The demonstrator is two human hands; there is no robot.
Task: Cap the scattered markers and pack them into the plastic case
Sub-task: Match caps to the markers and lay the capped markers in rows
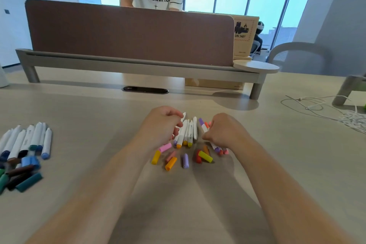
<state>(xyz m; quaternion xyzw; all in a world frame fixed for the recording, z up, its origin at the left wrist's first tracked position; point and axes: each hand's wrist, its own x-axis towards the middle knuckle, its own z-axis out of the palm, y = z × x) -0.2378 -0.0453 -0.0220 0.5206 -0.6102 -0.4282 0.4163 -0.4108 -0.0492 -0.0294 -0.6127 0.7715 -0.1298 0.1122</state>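
Observation:
Several white-bodied markers (pixel 188 131) lie in a small fan on the table between my hands. My left hand (pixel 160 125) curls over the left side of that fan and pinches a white marker whose tip pokes out above the fingers. My right hand (pixel 223 131) grips a bunch of markers with purple, orange and pink ends (pixel 204 125). Loose caps (pixel 185 160) in pink, yellow, orange, purple and red lie scattered just in front of the hands. No plastic case is in view.
A second group of white markers (pixel 27 140) with blue, green and dark caps lies at the far left. A brown desk divider (pixel 128 33) on a grey shelf bounds the back, with a person standing behind it. White cables (pixel 326 109) lie at the right.

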